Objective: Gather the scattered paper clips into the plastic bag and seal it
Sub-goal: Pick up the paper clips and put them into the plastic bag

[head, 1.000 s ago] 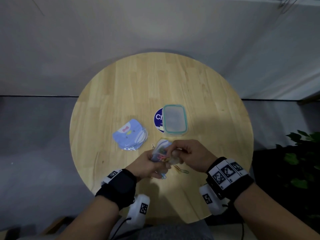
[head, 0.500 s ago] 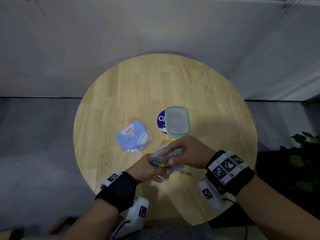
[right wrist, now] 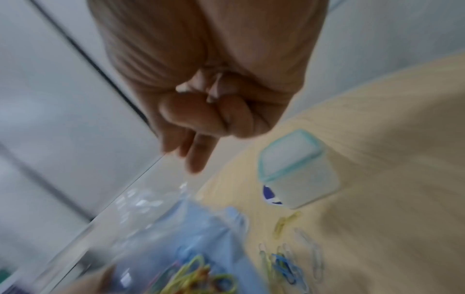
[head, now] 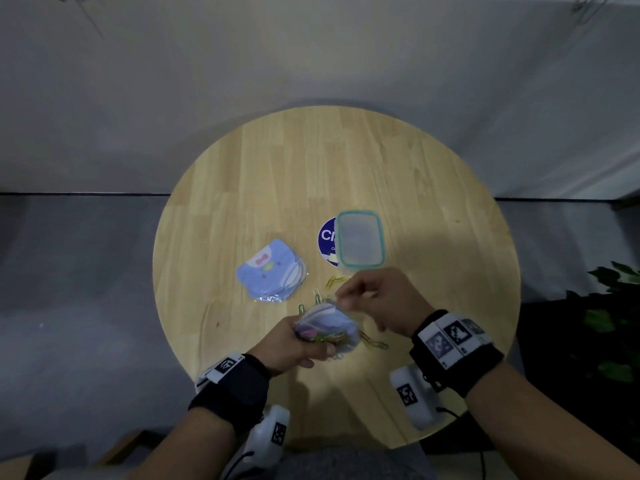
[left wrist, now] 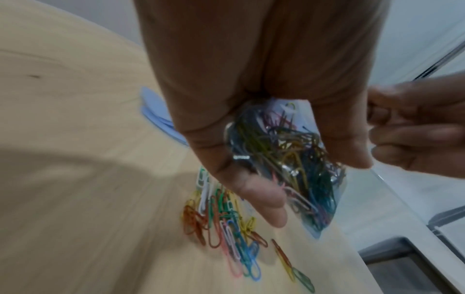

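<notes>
A small clear plastic bag [head: 327, 329] with a blue back, stuffed with coloured paper clips, lies in my left hand [head: 311, 344] just above the near part of the round wooden table [head: 277, 174]. In the left wrist view the bag [left wrist: 284, 159] sits between thumb and curled fingers. My right hand [head: 343, 296] is at the bag's far top edge, fingers curled, and seems to pinch the rim; it is blurred. Loose paper clips [head: 334, 280] lie beyond and beside the bag, with a heap of them [left wrist: 226, 218] under my left hand.
A lidded clear container with a teal rim [head: 360, 242] stands just beyond my right hand, half over a round blue sticker [head: 325, 237]. A stack of blue penguin-print bags [head: 268, 271] lies to the left. A plant [head: 609, 306] stands right of the table.
My right hand has drawn back from the bag's mouth to its far top edge. My left hand has kept hold of the bag, and clips behind it have come into view.
</notes>
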The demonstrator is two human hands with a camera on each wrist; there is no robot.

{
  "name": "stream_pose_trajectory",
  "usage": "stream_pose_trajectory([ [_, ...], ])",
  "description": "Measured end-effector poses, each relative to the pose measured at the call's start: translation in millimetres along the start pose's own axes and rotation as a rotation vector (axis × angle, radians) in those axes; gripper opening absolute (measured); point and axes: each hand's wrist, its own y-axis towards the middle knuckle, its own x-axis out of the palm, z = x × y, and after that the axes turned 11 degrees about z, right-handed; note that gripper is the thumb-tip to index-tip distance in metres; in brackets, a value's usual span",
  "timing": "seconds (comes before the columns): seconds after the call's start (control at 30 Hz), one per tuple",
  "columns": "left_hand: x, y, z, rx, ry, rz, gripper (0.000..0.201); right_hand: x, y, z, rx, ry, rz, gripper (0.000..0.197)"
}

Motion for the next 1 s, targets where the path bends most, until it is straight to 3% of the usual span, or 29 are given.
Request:
stream_pose_trajectory([
  [0.07,-3.6,-0.3,-5.8,-0.030,-0.036,0.034,0.042,-5.6,12.6,23.1,0.011,-0.085,0.221,0.010],
  [0.1,-5.4,-0.3,-8.9,-0.040,-0.055,0.047,0.041,-7.2,16.7,36.5,0.034,-0.233,0.225,0.014],
  [0.17,-10.4,-0.2,-13.4,-0.046,-0.070,0.077,0.040,-2.3,16.8,66.7,0.129,-0.596,0.014,0.031],
  [0.23,-17.8,0.8,-17.5,-0.046,-0.057,0.115,0.039,9.2,10.2,92.0,0.185,-0.790,-0.140,0.048],
  [0.4,-36.9,-0.8,-30.8,-0.050,-0.115,0.236,0.035,41.6,-1.1,112.9,0.108,-0.757,0.023,0.020],
  [0.6,-45.1,-3.9,-48.0,-0.096,-0.097,0.243,0.032,50.9,23.1,105.9,0.030,-0.605,0.144,0.018],
  [0.7,-38.5,-3.2,-53.0,-0.112,-0.062,0.230,0.029,59.1,35.5,100.3,-0.058,-0.589,0.113,0.029],
  [0.8,-33.5,-0.3,-57.2,-0.132,-0.039,0.231,0.026,71.9,36.3,93.9,-0.073,-0.749,-0.004,0.066],
  [0.83,-32.8,0.9,-58.4,-0.139,-0.036,0.230,0.025,75.7,36.0,91.9,-0.080,-0.808,-0.020,0.070],
  [1.0,-32.8,8.0,-62.3,-0.154,-0.041,0.221,0.022,86.7,35.2,84.4,-0.108,-0.886,0.013,0.037],
])
